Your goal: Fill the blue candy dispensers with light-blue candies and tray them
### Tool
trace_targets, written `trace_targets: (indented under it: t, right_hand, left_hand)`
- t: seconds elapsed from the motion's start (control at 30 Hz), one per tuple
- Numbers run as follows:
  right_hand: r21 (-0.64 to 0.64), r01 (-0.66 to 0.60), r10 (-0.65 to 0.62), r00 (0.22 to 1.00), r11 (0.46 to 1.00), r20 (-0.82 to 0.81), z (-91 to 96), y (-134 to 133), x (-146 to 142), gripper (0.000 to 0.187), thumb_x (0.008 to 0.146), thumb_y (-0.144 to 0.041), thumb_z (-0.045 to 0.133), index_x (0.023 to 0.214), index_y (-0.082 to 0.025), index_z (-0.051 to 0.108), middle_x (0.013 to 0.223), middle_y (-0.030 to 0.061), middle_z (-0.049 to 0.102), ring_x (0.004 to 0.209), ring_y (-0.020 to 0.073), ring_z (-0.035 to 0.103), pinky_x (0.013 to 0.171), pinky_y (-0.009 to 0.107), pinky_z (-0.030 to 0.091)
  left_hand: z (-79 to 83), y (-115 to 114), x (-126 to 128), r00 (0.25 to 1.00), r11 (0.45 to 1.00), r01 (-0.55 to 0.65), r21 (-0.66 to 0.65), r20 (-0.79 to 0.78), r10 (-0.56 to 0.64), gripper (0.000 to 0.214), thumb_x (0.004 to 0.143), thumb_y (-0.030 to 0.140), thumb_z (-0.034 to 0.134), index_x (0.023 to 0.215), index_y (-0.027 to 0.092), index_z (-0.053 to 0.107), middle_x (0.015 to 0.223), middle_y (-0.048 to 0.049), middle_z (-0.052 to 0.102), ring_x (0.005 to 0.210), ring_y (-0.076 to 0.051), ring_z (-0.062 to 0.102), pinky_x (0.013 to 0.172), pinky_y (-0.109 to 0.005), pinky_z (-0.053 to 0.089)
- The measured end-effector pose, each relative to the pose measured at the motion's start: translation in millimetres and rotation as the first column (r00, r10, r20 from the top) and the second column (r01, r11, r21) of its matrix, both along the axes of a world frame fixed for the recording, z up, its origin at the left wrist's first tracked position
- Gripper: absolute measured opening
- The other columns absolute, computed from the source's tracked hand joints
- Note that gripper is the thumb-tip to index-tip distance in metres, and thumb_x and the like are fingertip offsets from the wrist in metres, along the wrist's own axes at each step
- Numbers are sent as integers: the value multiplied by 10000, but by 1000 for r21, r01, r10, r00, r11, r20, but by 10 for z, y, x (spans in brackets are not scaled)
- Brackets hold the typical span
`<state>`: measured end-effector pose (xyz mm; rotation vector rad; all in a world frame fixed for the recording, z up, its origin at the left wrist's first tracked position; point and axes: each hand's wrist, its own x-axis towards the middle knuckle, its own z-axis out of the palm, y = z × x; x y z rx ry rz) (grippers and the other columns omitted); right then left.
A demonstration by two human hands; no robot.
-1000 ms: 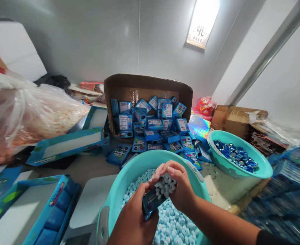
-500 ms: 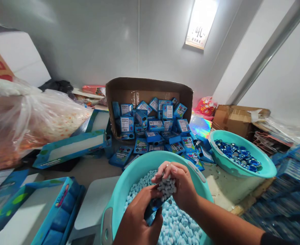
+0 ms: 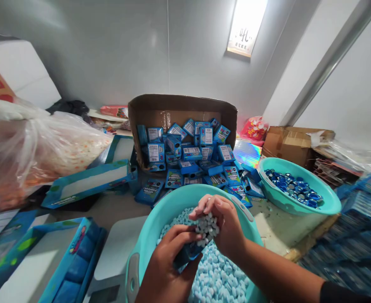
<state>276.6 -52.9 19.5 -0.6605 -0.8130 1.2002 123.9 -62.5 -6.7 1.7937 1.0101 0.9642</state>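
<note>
The hands meet over the near teal basin [image 3: 160,219]: the left hand [image 3: 169,269] is wrapped round a small blue candy box [image 3: 187,252], tilted with its open end up, and the right hand [image 3: 221,223] is cupped above it, closed loosely on a heap of pale blue candies [image 3: 206,227]. Compared with a second ago the change is slight. The right hand has tipped a little further over the box mouth and the heap in its palm sits lower against the opening, so the candies seem to be going in (the box's inside is hidden, so how full it is cannot be told). The basin under the hands holds a bed of the same candies.

Behind it an open cardboard carton [image 3: 182,105] spills many identical blue boxes [image 3: 188,153] onto the table [image 3: 109,206]. To the right a second teal basin [image 3: 299,206] holds shiny blue round pieces [image 3: 294,189]. At left lie a bulging clear plastic bag [image 3: 37,151] and flat blue display trays [image 3: 87,181].
</note>
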Motion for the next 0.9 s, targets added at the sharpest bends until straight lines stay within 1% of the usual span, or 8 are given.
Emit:
trace_targets:
  t: [0.07,0.17,0.37,0.5,0.57,0.7,0.83,0.9]
  right_hand:
    - [13,-7,7,1000,1000,2,4,-3,-7,296,872,-348,594,652,-163,662,742,41,625,714,223,689,691,331,539]
    - [29,10,-11,1000,1000,12,6,-4,-20,306,875,-335,582,632,-161,648,731,43,626,730,226,688,718,339,537]
    - [-10,28,-28,1000,1000,11,-5,15,-29,315,859,-350,604,612,-156,628,708,39,616,695,217,679,694,331,536]
    - [-51,-36,36,999,998,-5,-38,74,-25,327,840,-392,639,618,-151,633,716,37,622,694,206,679,690,316,541]
    - [-60,-79,80,997,995,5,-55,102,-19,335,843,-396,643,619,-147,636,720,38,626,677,193,670,694,315,543]
    - [-15,-120,121,992,993,29,-60,117,14,349,885,-384,609,637,-143,651,740,45,630,695,188,672,721,314,537]
    - [20,-116,115,992,993,48,-46,75,65,347,905,-384,584,662,-151,665,724,43,636,688,189,672,714,318,536]
    - [18,-112,111,991,994,76,-44,51,83,324,911,-408,579,733,-163,694,716,38,649,675,193,672,673,318,538]
  left_hand:
    - [-14,-14,-2,999,999,-41,-11,3,41,299,790,221,671,1081,278,709,1136,-33,703,1064,-213,666,944,-305,535]
    - [-29,-66,9,995,995,-98,-30,3,98,390,781,256,687,1170,287,683,1182,-28,711,1103,-236,666,995,-334,521]
    - [-101,-81,13,987,986,-156,-61,29,157,378,784,317,691,1162,332,689,1206,8,712,1147,-232,656,1041,-325,495]
    - [-134,42,-4,998,957,-37,-287,40,51,479,712,319,736,1177,229,669,1216,-91,699,1147,-285,654,1017,-403,524]
    - [-114,62,0,999,942,12,-334,52,6,492,708,332,739,1181,216,665,1226,-106,691,1162,-295,644,1019,-415,521]
    - [-47,10,30,997,946,-41,-322,53,61,427,757,390,700,1162,256,675,1211,-65,696,1165,-282,639,1070,-421,478]
    - [-26,-14,59,987,919,-69,-388,107,119,479,699,388,757,1134,234,629,1193,-71,696,1156,-276,644,1073,-410,469]
    - [-17,-5,58,970,890,-91,-448,161,181,512,671,400,789,1100,234,566,1141,-66,710,1113,-264,665,1016,-379,508]
